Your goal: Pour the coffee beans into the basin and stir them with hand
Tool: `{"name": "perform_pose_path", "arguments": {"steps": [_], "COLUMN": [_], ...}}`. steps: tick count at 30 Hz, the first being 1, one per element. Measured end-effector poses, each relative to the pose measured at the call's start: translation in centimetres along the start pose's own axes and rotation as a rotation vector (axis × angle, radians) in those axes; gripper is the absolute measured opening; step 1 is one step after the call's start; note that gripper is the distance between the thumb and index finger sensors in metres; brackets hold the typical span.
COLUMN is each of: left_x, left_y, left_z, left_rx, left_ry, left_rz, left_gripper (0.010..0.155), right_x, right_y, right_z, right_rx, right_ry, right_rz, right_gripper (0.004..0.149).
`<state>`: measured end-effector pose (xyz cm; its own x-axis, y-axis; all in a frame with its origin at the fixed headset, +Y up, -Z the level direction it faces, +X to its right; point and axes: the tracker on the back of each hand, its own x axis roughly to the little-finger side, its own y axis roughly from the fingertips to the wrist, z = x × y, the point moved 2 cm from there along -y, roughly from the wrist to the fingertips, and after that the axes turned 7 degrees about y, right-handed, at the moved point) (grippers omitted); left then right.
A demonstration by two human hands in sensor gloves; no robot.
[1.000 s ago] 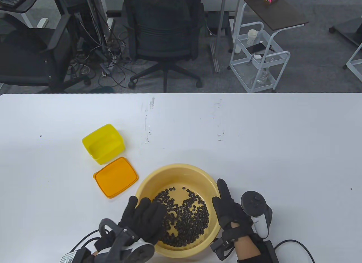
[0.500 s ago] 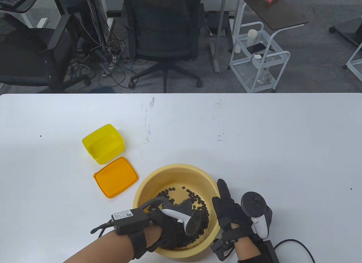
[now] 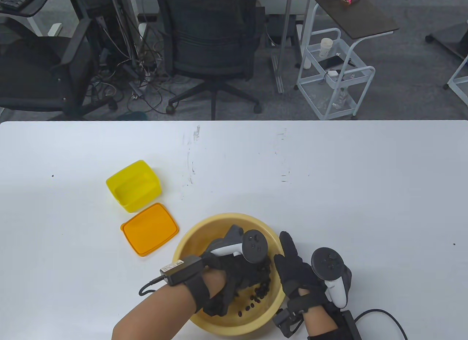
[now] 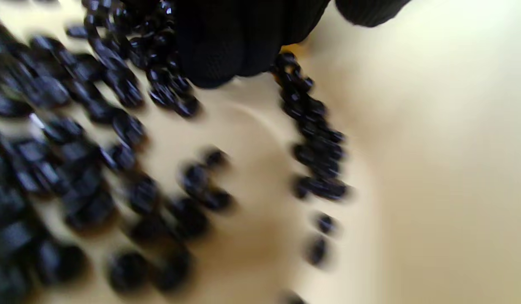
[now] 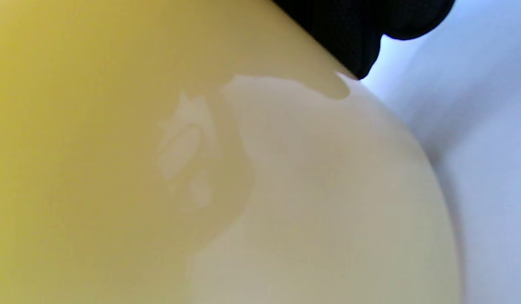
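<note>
The pale yellow basin [image 3: 199, 230] stands near the table's front edge with dark coffee beans [image 3: 261, 289] on its floor. My left hand [image 3: 244, 276] reaches down inside it, its tracker [image 3: 254, 245] on top and hiding most of the fingers. In the left wrist view the gloved fingertips [image 4: 226, 46] touch the blurred beans [image 4: 117, 139] on the basin floor [image 4: 260, 126]. My right hand [image 3: 290, 259] lies with straight fingers against the basin's outer right wall. The right wrist view is filled by that wall [image 5: 117, 147], with the fingertips [image 5: 349, 38] on it.
An empty yellow box [image 3: 133, 186] and its orange lid [image 3: 149, 228] lie left of the basin. The white table [image 3: 329, 179] stretches beyond. Office chairs and a white cart stand on the floor past the far edge.
My left hand went from the basin's near left rim down into the beans and swept toward the far right side, pushing beans along. The right hand stayed at the wall.
</note>
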<state>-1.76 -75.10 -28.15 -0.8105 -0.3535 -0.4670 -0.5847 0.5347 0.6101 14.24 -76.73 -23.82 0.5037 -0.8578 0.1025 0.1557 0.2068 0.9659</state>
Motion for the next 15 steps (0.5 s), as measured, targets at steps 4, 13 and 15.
{"name": "perform_pose_path", "arguments": {"steps": [4, 13, 15], "left_x": [0.5, 1.3, 1.3], "left_y": [0.1, 0.7, 0.7], "left_z": [-0.4, -1.7, -2.0], "left_rx": [-0.014, 0.192, 0.283], "left_ry": [-0.385, -0.78, -0.806], "left_rz": [0.118, 0.358, 0.395], "left_gripper": [0.06, 0.065, 0.064], "right_x": [-0.1, -0.3, -0.2], "right_y": [0.1, 0.1, 0.1], "right_z": [0.0, 0.2, 0.2], "right_rx": [0.007, 0.009, 0.01], "right_ry": [0.011, 0.027, 0.031], "right_rz": [0.001, 0.002, 0.004], "right_gripper": [0.063, 0.063, 0.063]}}
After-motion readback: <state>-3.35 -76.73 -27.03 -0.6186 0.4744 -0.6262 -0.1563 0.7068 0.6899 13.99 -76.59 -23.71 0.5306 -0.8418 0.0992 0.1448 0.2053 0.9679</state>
